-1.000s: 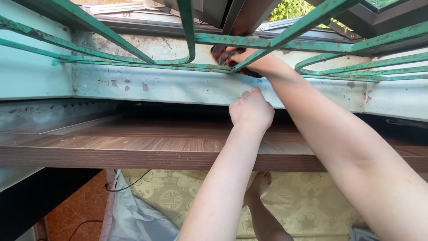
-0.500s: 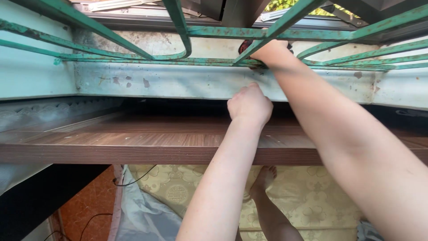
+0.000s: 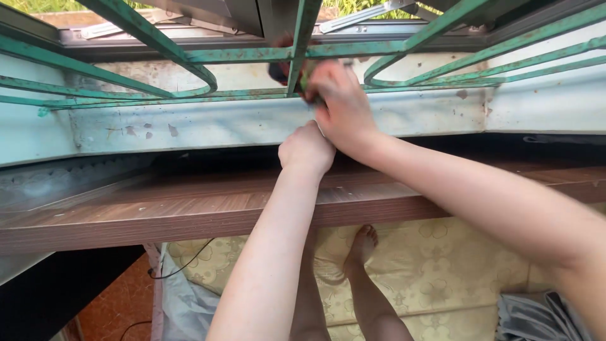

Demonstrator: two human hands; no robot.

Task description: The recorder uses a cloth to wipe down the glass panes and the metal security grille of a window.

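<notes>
My right hand (image 3: pixel 341 107) reaches between the bars of a rusty green metal window grille (image 3: pixel 158 44) and is closed on a dark red cloth (image 3: pixel 281 68), pressing it against an upright bar just above the pale painted sill (image 3: pixel 189 126). Most of the cloth is hidden behind the bar and my fingers. My left hand (image 3: pixel 306 148) is a closed fist just below the right one, resting against the lower edge of the sill with nothing visible in it.
A brown wood-grain shelf (image 3: pixel 158 215) runs across under the sill. Below it lie a yellow patterned mattress (image 3: pixel 442 265), my bare foot (image 3: pixel 363 243), a grey cloth (image 3: pixel 530 316) and a black cable (image 3: pixel 189 259). Curved grille bars crowd the window opening.
My right hand and the cloth have slid left along the grille's lower rail to an upright bar. The left fist stays at the sill edge. My view has shifted right and up.
</notes>
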